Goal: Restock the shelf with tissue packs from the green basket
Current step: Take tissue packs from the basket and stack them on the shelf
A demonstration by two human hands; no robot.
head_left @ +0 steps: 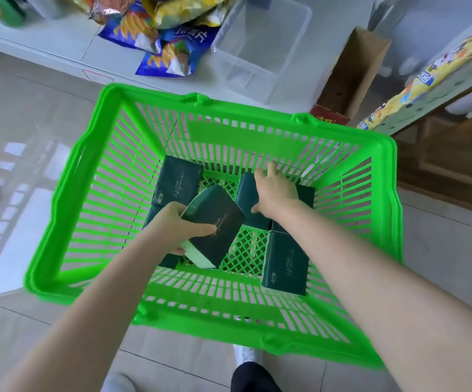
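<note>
The bright green slatted plastic basket at frame centre is open-topped; dark green tissue packs leave bare mesh between. On the pale shelf above, blue crisp bags crowd the upper middle, beside an open clear plastic bin and a brown cardboard box.

At least five tissue packs, one green basket, one clear bin, one cardboard box

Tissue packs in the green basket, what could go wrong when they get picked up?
The left hand holds a tilted tissue pack near one end, so it could slip back into the green basket. The right hand is spread over a second pack; carrying two at once may mean dropping one. The chip bags lie near the shelf edge and could get knocked.
</note>
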